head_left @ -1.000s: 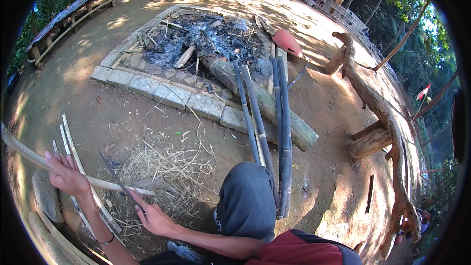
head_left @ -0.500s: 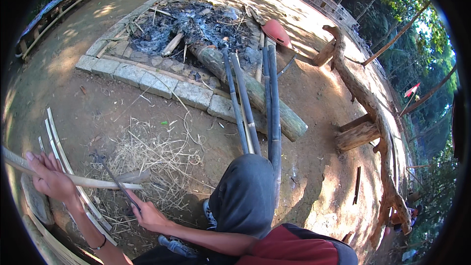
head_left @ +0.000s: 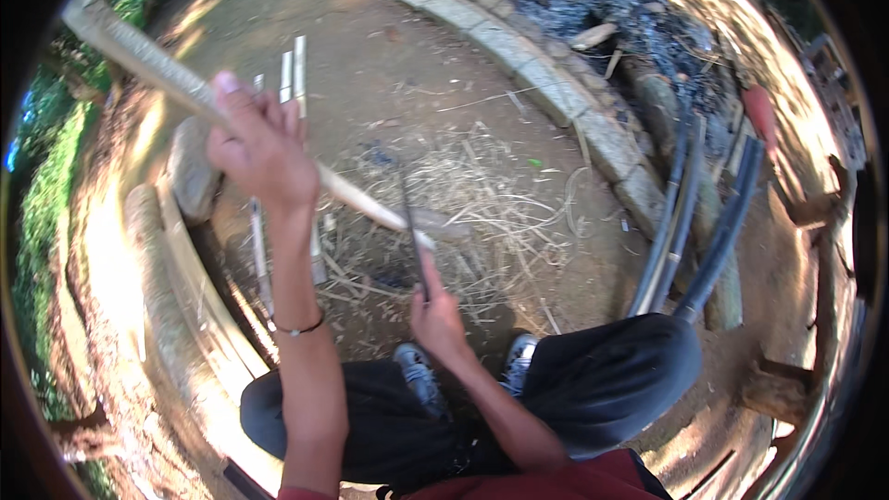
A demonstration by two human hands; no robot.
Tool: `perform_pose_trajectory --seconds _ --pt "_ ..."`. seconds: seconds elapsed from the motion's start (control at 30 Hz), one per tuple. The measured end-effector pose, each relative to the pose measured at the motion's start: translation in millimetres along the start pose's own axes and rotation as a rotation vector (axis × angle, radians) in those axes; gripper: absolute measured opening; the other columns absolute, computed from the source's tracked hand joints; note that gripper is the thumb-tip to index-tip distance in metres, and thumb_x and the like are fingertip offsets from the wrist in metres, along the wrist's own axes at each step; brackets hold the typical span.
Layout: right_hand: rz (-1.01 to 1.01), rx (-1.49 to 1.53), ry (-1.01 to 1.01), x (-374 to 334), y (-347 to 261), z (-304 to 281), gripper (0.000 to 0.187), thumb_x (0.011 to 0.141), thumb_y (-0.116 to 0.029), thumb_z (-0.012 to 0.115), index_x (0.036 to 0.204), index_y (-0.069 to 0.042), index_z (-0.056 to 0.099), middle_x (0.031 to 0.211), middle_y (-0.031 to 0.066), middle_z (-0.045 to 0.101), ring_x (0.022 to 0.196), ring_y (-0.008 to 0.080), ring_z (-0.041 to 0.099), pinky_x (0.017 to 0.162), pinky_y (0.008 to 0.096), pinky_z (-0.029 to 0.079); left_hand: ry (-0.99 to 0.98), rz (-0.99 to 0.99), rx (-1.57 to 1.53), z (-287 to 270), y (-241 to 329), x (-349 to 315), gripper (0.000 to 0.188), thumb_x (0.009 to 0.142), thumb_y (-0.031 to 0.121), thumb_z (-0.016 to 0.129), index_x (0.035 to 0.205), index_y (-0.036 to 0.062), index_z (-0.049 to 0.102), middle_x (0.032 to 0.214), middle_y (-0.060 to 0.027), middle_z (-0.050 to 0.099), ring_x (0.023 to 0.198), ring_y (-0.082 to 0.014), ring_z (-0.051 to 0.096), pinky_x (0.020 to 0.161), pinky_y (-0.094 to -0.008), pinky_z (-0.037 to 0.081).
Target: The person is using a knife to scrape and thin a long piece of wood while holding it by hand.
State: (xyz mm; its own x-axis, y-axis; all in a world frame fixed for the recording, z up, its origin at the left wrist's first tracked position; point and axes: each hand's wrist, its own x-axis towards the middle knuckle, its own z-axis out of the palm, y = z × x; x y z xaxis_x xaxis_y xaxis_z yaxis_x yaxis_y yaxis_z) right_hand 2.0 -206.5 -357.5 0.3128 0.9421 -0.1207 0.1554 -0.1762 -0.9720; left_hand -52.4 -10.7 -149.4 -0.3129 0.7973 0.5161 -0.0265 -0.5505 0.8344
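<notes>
My left hand (head_left: 264,153) is closed around a long pale bamboo strip (head_left: 157,65). The strip slants from the upper left down to the middle, its far-left end raised. In my right hand (head_left: 437,324) is the handle of a dark, narrow-bladed knife (head_left: 408,208), blade pointing away from me. The blade crosses the strip's lower end; I cannot tell whether they touch. Beneath both lies a loose heap of curly bamboo shavings (head_left: 505,208), with a short piece of wood (head_left: 443,224) on it. More split strips (head_left: 299,79) lie on the ground beyond my left wrist.
A stone border (head_left: 505,44) rings a fire pit with ash and charred wood (head_left: 648,18). Dark bamboo poles (head_left: 722,231) lean by my right knee, beside a thick log (head_left: 718,301). At left are a rounded stone (head_left: 193,171) and another log (head_left: 153,259).
The view has swung left, so the fire pit and poles sit farther right. The bamboo strip is now tilted more steeply, its left end higher. Both hands keep their holds.
</notes>
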Motion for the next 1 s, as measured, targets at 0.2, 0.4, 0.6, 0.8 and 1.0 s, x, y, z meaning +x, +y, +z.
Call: perform_pose_trajectory --seconds 0.2,0.4,0.6,0.8,1.0 --pt "0.067 0.053 -0.075 7.3 -31.3 -7.7 0.055 0.098 -0.006 0.053 0.151 -0.007 0.039 0.102 0.027 0.071 0.062 0.0147 0.061 0.057 0.0353 0.051 -0.04 -0.002 -0.109 -15.9 7.4 -0.1 0.051 0.107 0.039 0.045 0.065 0.013 0.035 0.052 0.0071 0.027 0.043 -0.0019 0.021 0.04 -0.0222 0.016" --pt "0.024 0.006 0.003 -5.7 -34.1 -9.0 0.054 0.098 -0.004 0.048 0.151 -0.008 0.037 0.074 0.0305 0.063 0.061 0.0411 0.067 0.055 0.0438 0.049 0.032 -0.019 -0.072 13.0 10.1 -23.1 0.05 0.107 0.038 0.047 0.065 0.0134 0.034 0.052 0.0074 0.026 0.044 -0.0015 0.02 0.04 -0.0227 0.016" --pt "0.104 0.14 0.028 9.5 3.9 1.2 0.049 0.099 -0.007 0.048 0.148 -0.004 0.042 0.073 0.0284 0.064 0.058 0.038 0.066 0.056 0.0423 0.049 -0.052 0.029 -0.13 2.1 14.4 -15.7 0.05 0.106 0.036 0.049 0.065 0.0133 0.032 0.053 0.0065 0.027 0.044 -0.0022 0.021 0.04 -0.0223 0.019" --pt "0.078 0.111 0.05 -0.4 -12.9 2.4 0.043 0.101 -0.01 0.048 0.144 -0.002 0.046 0.061 0.0215 0.057 0.049 0.0282 0.061 0.051 0.0422 0.045 -0.023 0.04 -0.102 15.2 15.3 -28.9 0.049 0.105 0.034 0.051 0.064 0.0128 0.033 0.054 0.0066 0.028 0.045 -0.002 0.021 0.04 -0.0215 0.021" --pt "-0.001 0.048 0.085 6.9 -5.2 3.7 0.027 0.101 -0.009 0.048 0.125 0.002 0.055 0.061 0.0229 0.057 0.054 0.0399 0.062 0.051 0.0451 0.044 -0.019 0.052 -0.116 -2.6 11.8 -12.8 0.048 0.105 0.033 0.05 0.065 0.0134 0.033 0.054 0.0064 0.029 0.045 -0.002 0.02 0.04 -0.0215 0.019"
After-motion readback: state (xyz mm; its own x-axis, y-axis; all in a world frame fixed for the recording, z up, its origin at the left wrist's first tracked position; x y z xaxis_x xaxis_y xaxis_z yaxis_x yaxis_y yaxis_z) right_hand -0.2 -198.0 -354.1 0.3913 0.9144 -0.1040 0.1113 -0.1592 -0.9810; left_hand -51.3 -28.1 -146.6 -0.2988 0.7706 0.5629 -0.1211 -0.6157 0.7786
